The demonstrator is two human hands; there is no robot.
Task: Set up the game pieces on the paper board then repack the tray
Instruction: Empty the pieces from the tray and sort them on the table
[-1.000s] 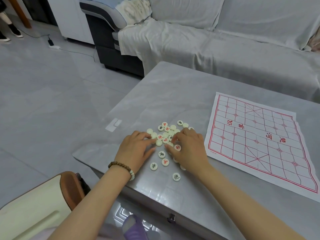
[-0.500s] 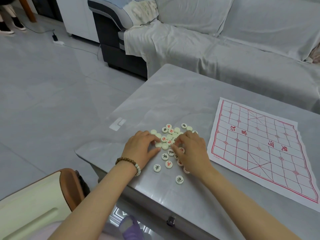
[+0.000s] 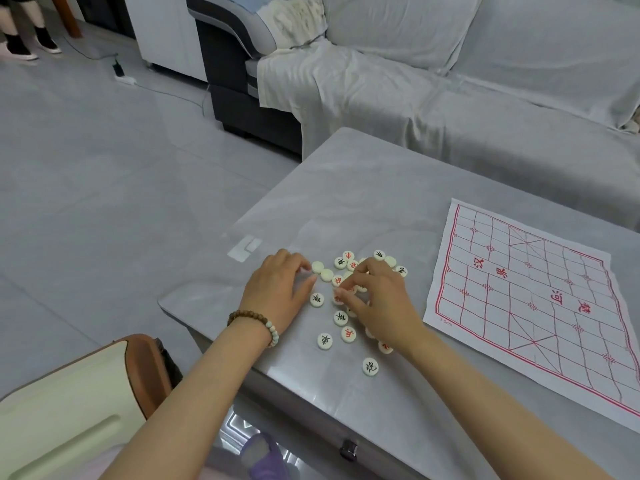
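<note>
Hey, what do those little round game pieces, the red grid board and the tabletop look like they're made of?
Game pieces: likely plastic or resin; cream, smooth, with red or black characters.
Board: thin paper, matte; creased, with wavy edges.
Tabletop: grey stone-look slab, semi-gloss; faint veining and soft reflections, exact material unclear.

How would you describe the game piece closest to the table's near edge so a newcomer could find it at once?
On the grey table, left of the red-lined paper board, lies a scatter of cream round pieces. The lone piece sits at the scatter's near end, bearing a dark character; no piece touches it, and none lies nearer the person.
</note>
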